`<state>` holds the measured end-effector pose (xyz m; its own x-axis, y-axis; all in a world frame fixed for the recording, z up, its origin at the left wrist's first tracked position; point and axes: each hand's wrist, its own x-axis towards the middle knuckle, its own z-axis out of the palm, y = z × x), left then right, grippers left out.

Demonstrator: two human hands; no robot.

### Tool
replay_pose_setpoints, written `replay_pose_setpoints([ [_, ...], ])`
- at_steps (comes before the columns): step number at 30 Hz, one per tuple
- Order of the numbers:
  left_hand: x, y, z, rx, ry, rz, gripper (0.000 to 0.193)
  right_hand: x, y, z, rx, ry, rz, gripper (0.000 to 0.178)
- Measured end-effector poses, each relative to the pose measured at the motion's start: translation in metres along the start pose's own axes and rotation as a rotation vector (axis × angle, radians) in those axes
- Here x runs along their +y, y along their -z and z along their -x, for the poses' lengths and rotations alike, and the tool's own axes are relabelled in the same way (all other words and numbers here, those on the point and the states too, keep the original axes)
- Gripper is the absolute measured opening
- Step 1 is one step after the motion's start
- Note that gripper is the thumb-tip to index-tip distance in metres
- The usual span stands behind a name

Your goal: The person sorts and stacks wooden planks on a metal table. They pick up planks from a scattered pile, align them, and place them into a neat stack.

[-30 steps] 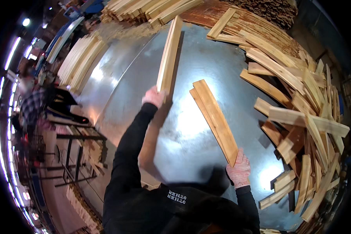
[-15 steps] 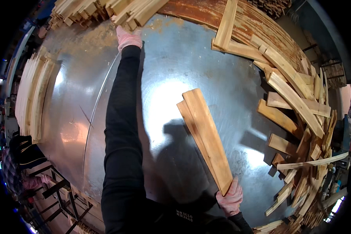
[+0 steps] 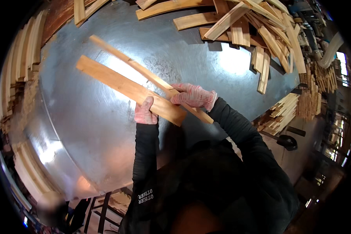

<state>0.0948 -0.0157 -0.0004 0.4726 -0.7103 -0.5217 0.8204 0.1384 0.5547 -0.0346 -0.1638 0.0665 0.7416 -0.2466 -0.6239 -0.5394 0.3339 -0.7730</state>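
Both my hands wear pinkish-white knit work gloves. My left hand [image 3: 145, 112] grips a wide, flat wooden board [image 3: 117, 84] near its close end, thumb on top and fingers underneath. Just to the right, my right hand [image 3: 194, 96] is closed around a narrower wooden strip [image 3: 134, 66], which shows its thin edge. The two pieces run nearly side by side, slanting up to the left, with a gap between their far ends. Both are held over the shiny metal tabletop [image 3: 93, 128].
A jumbled pile of loose boards [image 3: 238, 23] covers the far right of the table. Stacked boards [image 3: 19, 66] line the left side, with another stack [image 3: 33, 167] nearer. Bundled strips [image 3: 282, 113] lie beyond the right edge. Someone's blurred head shows at lower left.
My view has swung to the right. My left hand has come back from the far stacks to the boards. The two overlapping pieces are now apart, one in each hand.
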Motion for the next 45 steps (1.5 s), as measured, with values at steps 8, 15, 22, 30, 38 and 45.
replay_pose_setpoints([
  [8, -0.094, -0.009, 0.026, 0.164, -0.111, -0.099, 0.06, 0.037, 0.052, 0.059, 0.084, 0.216, 0.844, 0.08],
  [15, -0.209, -0.11, 0.047, 0.226, 0.033, -0.155, 0.054, -0.04, 0.335, -0.045, 1.165, 0.452, 0.299, 0.062],
  [22, -0.226, -0.095, 0.042, 0.279, -0.017, 0.062, 0.053, -0.012, 0.216, 0.115, 0.48, 0.427, 0.238, 0.095],
  [30, -0.236, -0.168, 0.04, 0.515, 0.025, -0.163, 0.043, 0.08, 0.267, 0.141, 0.696, 0.54, 1.322, 0.081],
  [38, -0.239, -0.129, 0.041, 0.401, -0.005, -0.039, 0.034, -0.096, 0.47, 0.118, 0.927, 0.43, 1.646, 0.092],
  [45, -0.199, -0.15, 0.07, 0.602, -0.112, 0.088, 0.044, -0.096, 0.305, 0.084, 0.381, 0.714, 1.539, 0.071],
])
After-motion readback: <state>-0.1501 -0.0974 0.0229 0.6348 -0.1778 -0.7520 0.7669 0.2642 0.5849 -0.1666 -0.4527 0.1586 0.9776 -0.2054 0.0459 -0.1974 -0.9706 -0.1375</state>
